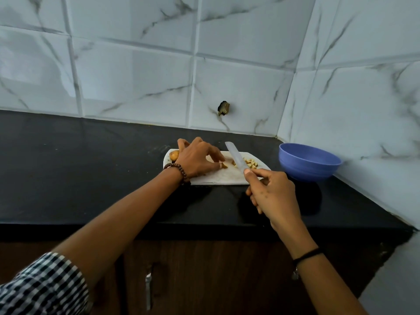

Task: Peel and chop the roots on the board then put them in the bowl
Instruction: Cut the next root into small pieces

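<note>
A small piece (224,165) of root lies mid-board, pinned under the curled fingertips of the left hand (196,159), which pinch it against the board (218,176). Just right of it the knife (235,159) slants across the board, tip toward the far edge. The blade seems to be slightly raised, though I cannot tell whether its edge touches the board. The right hand (273,195) is wrapped tight round the handle at the near right corner, forefinger up by the heel of the blade.

Right of the blade sits a little heap of cut bits (250,164), pale yellow. At the far left end of the board, half hidden behind the left wrist, lies a larger root (174,155) that looks uncut. Whether it is peeled I cannot tell.

The bowl (307,169) stands on the counter (91,167) just right of the board. No bits can be seen in it from here.

The step in hand looks like chopping, about midway. The next move calls for bringing the blade down through the pinned piece, close beside the fingertips, so those fingers should be kept tucked back. After that the larger root wants cutting, and then everything goes across to the bowl.
</note>
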Motion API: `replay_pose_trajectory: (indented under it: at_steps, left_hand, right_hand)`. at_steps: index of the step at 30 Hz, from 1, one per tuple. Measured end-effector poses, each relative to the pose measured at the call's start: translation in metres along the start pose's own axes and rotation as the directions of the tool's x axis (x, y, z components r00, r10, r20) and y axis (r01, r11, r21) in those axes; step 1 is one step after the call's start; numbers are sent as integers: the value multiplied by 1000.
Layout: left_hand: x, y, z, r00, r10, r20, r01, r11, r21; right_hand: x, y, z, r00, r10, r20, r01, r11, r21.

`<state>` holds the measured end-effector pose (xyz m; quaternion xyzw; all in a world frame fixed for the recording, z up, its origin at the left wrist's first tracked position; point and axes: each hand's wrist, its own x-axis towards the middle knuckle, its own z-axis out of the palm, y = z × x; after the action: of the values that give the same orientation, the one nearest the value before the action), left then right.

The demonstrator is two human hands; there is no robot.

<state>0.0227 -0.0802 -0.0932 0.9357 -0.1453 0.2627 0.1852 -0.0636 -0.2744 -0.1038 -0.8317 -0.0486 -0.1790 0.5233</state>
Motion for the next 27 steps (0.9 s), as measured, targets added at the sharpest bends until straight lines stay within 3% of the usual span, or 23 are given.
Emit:
replay_pose_trajectory:
  at_steps: [6,13,27]
  left_hand:
    - [0,3,5,999,20,-45,-20,1000,20]
    - [2,6,8,998,6,-61,-6,1000,2]
    - [2,1,7,998,-49,-50,49,999,-5]
  right_hand:
    - [2,1,2,998,-63,-9,60,978,-198]
    - [11,-9,11,994,-65,84,99,854,-511]
    - [-11,-37,0,976,24,218,153,640,-753]
